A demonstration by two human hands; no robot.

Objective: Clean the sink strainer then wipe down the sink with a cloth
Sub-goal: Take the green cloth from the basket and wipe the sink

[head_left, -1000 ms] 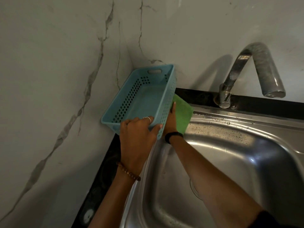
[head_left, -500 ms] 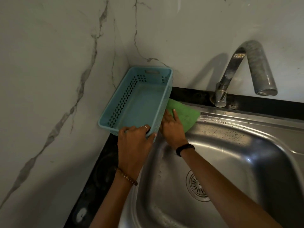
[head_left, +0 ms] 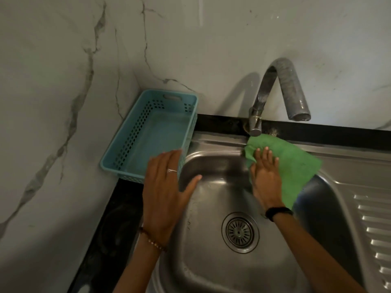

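A green cloth (head_left: 294,163) lies spread over the back rim of the steel sink (head_left: 211,271), just below the tap's base. My right hand (head_left: 264,176) presses flat on the cloth's left part. My left hand (head_left: 167,191) hovers open with fingers spread over the sink's back left corner, at the near right corner of the blue basket (head_left: 156,132), holding nothing. The round metal strainer (head_left: 240,231) sits in the drain at the bottom of the basin, uncovered.
The empty blue perforated basket stands in the corner against the marble wall (head_left: 63,102). A curved metal tap (head_left: 281,92) rises behind the sink. A ribbed draining board (head_left: 374,229) lies to the right. Black countertop (head_left: 118,229) borders the sink's left side.
My left hand has let go of the basket, which now rests down in the corner. My right hand has slid the cloth to the right along the back rim, to below the tap.
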